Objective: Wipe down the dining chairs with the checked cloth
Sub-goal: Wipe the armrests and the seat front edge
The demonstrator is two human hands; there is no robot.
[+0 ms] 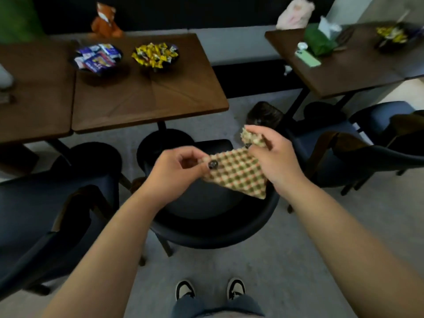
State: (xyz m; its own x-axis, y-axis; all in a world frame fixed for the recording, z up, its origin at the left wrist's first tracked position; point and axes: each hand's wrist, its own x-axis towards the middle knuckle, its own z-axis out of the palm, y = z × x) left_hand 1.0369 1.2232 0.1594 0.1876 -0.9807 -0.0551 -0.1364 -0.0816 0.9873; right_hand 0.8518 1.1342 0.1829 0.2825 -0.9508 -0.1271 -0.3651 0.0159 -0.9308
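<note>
Far left: dark wooden counter (137,95) carrying a bowl of blue packets (97,57) and a bowl of yellow sweets (154,55). Near left: dark chair (46,214). Centre: left hand (174,173), fingers curled, pinching one edge of the checked cloth (238,173), held in the air above the middle chair (213,228), not touching it. Right: right hand (275,157), fingers curled round a bunched corner. Further right: another chair (367,154). Risk, probably: cloth slipping from the light pinch and dropping to the floor; wiping with it bunched, missing patches.
</note>
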